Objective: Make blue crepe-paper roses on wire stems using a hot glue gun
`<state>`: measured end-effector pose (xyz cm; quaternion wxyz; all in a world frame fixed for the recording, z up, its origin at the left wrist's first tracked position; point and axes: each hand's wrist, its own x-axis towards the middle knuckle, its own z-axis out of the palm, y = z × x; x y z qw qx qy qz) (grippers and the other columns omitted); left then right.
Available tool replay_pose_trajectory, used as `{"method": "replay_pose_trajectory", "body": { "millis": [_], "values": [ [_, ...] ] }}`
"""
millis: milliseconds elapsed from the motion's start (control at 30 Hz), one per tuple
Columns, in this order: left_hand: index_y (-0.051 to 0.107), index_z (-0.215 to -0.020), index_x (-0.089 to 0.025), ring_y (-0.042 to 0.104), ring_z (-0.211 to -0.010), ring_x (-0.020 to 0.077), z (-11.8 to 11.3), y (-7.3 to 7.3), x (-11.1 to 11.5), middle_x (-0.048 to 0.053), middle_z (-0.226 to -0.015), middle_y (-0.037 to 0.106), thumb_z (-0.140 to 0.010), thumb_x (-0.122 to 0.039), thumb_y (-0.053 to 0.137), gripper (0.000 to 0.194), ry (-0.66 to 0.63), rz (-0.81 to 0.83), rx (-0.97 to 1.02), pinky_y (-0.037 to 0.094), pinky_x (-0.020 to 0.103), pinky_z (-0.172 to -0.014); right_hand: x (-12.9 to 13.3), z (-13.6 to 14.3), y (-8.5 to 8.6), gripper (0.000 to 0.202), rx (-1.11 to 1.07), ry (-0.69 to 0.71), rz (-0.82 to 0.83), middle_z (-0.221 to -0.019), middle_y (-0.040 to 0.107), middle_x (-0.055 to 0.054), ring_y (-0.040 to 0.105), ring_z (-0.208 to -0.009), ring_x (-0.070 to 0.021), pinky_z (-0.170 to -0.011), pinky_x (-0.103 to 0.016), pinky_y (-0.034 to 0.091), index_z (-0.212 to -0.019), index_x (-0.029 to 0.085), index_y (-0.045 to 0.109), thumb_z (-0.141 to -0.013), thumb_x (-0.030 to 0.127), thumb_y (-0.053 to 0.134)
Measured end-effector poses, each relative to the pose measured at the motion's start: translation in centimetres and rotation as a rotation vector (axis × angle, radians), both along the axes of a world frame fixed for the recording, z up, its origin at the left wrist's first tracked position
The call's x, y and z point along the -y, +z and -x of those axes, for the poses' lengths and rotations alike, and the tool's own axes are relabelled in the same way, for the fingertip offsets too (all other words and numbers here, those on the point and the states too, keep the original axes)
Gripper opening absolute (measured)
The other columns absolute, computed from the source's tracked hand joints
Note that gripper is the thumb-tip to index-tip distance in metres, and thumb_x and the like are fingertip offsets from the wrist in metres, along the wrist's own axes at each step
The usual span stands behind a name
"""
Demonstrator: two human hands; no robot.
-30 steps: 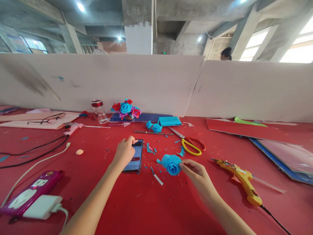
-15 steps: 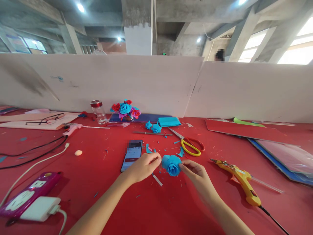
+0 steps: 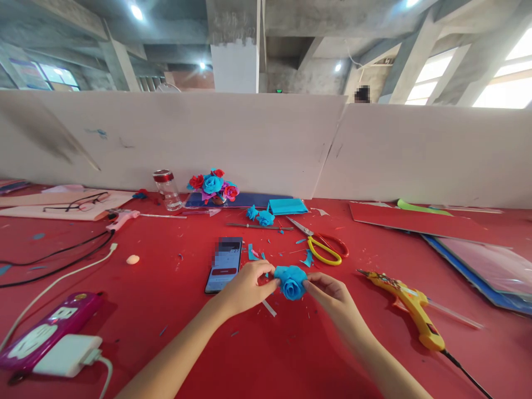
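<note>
A blue paper rose (image 3: 292,282) is held up between my two hands over the red table (image 3: 241,354). The fingertips of my left hand (image 3: 253,282) pinch its left edge. On its right edge, my right hand (image 3: 328,291) has its thumb and fingers closed. The phone (image 3: 224,265) lies just beyond my left wrist. Blue paper scraps (image 3: 307,258) and a white strip (image 3: 269,308) lie around the rose on the table.
Scissors (image 3: 324,250) lie behind my right hand; a yellow glue gun (image 3: 409,307) rests to the right. At the back stand a flower arrangement (image 3: 213,185) and a glass jar (image 3: 168,191). A purple power strip (image 3: 50,327) is at left.
My left thumb and fingers, earlier just left of the rose, now grip its left edge. The rose has turned slightly. The head behind the partition has shifted left.
</note>
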<state>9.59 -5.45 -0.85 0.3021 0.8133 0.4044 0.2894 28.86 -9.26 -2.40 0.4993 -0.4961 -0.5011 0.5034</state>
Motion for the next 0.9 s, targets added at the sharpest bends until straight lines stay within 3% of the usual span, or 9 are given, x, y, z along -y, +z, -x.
{"method": "replay_pose_trajectory", "body": {
  "millis": [300, 400, 533, 700, 900],
  "values": [
    [0.052, -0.066, -0.018, 0.041, -0.061, 0.0111, 0.08, -0.10, -0.12, -0.004, -0.066, 0.045, -0.082, -0.027, 0.050, 0.019, -0.030, 0.055, 0.001, 0.032, 0.022, -0.056, -0.04, -0.20, -0.26, 0.029, 0.016, 0.012, -0.007, -0.070, 0.064, -0.004, 0.058, -0.071, -0.0185, -0.069, -0.030, 0.044, -0.070, 0.017, 0.064, -0.068, 0.046, 0.068],
    [0.054, -0.077, -0.020, 0.045, -0.066, 0.0125, 0.01, -0.22, -0.02, -0.002, -0.072, 0.050, -0.084, -0.028, 0.048, 0.013, 0.021, 0.039, 0.047, 0.035, 0.023, -0.059, -0.25, -0.20, -0.59, 0.029, 0.034, 0.011, -0.020, -0.069, 0.064, -0.004, 0.058, -0.069, -0.0181, -0.068, -0.030, 0.044, -0.070, 0.017, 0.064, -0.067, 0.045, 0.068],
    [0.047, -0.090, -0.022, 0.047, -0.074, 0.0133, 0.04, 0.03, 0.39, 0.000, -0.085, 0.051, -0.084, -0.027, 0.051, 0.009, 0.101, -0.069, 0.160, 0.040, 0.026, -0.069, -0.40, -0.09, -0.84, 0.029, 0.062, -0.002, -0.048, -0.067, 0.064, -0.004, 0.057, -0.065, -0.0175, -0.064, -0.030, 0.044, -0.070, 0.017, 0.064, -0.067, 0.045, 0.067],
    [0.054, -0.085, -0.022, 0.051, -0.085, 0.0141, 0.14, 0.37, 0.84, 0.000, -0.091, 0.047, -0.076, -0.024, 0.064, 0.013, -0.010, -0.220, 0.143, 0.042, 0.028, -0.081, -0.15, -0.01, -0.55, 0.026, 0.099, -0.011, -0.098, -0.071, 0.064, -0.005, 0.057, -0.069, -0.0189, -0.066, -0.031, 0.045, -0.071, 0.017, 0.063, -0.068, 0.043, 0.066],
    [0.064, -0.089, -0.023, 0.053, -0.088, 0.0141, 0.08, 0.04, 0.75, 0.002, -0.092, 0.051, -0.082, -0.018, 0.055, 0.012, -0.021, -0.359, 0.089, 0.043, 0.031, -0.083, 0.09, -0.01, -0.50, 0.020, 0.209, -0.025, -0.216, -0.075, 0.064, -0.007, 0.057, -0.072, -0.0202, -0.070, -0.033, 0.045, -0.075, 0.017, 0.062, -0.075, 0.037, 0.060]
  ]
}}
